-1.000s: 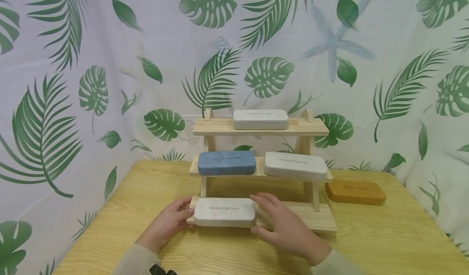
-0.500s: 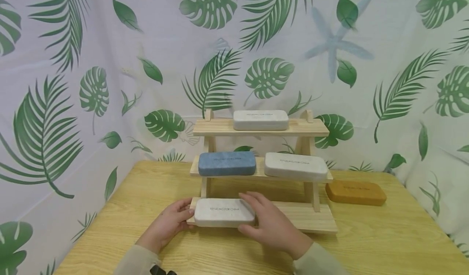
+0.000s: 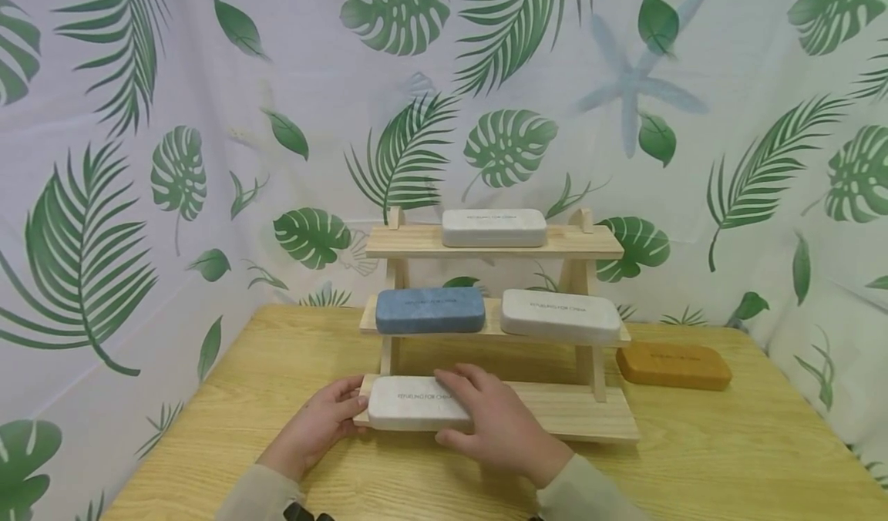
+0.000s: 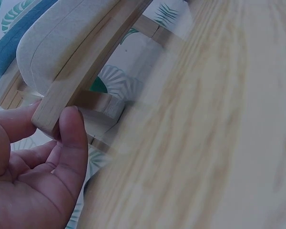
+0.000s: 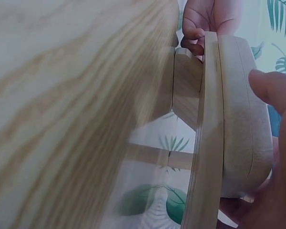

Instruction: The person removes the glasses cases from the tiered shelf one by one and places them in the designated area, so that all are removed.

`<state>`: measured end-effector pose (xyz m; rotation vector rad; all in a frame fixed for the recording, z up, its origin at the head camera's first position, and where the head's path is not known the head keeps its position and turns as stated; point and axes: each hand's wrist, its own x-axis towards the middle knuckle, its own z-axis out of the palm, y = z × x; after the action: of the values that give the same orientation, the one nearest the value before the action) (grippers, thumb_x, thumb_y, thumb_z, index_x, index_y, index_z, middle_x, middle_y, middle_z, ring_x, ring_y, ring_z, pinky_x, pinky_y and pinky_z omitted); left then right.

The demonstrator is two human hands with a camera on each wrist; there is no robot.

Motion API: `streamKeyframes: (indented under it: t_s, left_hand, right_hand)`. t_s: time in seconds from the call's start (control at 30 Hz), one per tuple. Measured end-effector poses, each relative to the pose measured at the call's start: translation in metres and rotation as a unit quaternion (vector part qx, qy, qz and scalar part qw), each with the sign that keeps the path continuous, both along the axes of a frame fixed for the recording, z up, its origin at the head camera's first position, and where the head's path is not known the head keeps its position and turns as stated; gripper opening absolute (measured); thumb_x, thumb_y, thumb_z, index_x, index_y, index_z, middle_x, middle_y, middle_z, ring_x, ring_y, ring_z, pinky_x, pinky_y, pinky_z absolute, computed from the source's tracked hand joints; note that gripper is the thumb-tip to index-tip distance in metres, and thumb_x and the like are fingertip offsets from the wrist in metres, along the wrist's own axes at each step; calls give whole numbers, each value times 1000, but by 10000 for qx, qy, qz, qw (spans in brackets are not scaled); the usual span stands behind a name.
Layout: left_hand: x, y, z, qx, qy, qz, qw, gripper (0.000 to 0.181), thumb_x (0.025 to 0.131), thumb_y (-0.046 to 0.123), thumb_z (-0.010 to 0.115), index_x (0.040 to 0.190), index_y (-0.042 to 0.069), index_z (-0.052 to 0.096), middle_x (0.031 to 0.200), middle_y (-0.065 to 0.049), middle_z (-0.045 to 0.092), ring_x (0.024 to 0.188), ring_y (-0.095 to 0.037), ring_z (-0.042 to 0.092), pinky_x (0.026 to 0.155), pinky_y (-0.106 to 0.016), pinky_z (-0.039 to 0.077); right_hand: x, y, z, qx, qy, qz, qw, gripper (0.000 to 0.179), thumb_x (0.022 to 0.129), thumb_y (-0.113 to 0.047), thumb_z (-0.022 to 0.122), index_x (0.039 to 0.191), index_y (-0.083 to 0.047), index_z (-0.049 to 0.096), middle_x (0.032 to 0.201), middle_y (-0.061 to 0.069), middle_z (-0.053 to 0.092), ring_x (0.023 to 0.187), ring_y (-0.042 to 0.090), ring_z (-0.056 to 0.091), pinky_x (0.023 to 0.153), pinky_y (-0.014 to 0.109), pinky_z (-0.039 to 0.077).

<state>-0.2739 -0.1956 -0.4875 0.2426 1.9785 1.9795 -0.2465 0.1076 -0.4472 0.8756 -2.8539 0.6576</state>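
A three-tier wooden display stand stands on the table. On the left of its bottom shelf lies a white hard case, like a glasses case, with dark lettering on top. My left hand pinches the left end of that shelf; the left wrist view shows thumb and finger on either side of the board end. My right hand spans the right part of the white case, fingers over its top and thumb along its front. In the right wrist view the thumb overlaps the case.
A blue case and another white case sit on the middle shelf. One more white case is on the top shelf. An orange case lies on the table right of the stand. Leaf-printed cloth hangs behind.
My right hand has moved left, from the right end of the white case to farther over it. The case, the stand and my left hand have stayed put.
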Motion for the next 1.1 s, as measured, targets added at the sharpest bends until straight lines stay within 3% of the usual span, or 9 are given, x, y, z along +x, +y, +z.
streamKeyframes:
  t_s: [0.23,0.47,0.73,0.9,1.1]
  left_hand:
    - [-2,3,2,20,16,-52,10000,60,107,18,53,153,-10,27,131,-21,57,103,-22,64,83,-35,53]
    - [1,3,3,46,43,-83,9999,60,107,16,53,153,-11,26,131,-23,56,104,-22,63,83,-35,53]
    - [0,3,3,67,-43,-63,9999,62,108,18,52,154,-12,22,138,-26,51,107,-25,63,85,-39,55]
    - [-4,6,2,72,7,-131,9999,62,108,17,51,154,-12,20,137,-25,52,107,-24,63,85,-38,55]
    - [-1,3,-3,130,50,-109,9998,61,107,15,52,152,-14,23,132,-23,55,102,-23,63,82,-36,54]
  right_hand:
    - [-1,2,0,191,159,45,9997,81,89,-52,74,158,-31,38,152,19,42,131,41,46,103,61,40]
    - [0,2,-1,526,291,67,9982,84,88,-54,75,159,-36,34,148,16,45,128,36,48,100,58,43]
    - [-1,1,-2,405,347,60,9986,83,86,-50,79,157,-33,40,138,14,50,122,33,51,95,55,45]
    - [-1,3,-2,536,413,-38,9977,84,86,-46,80,157,-35,38,136,14,50,118,32,53,94,53,46]
    - [-2,2,-6,585,534,94,9968,83,86,-45,80,157,-34,38,135,15,50,118,32,53,93,52,48]
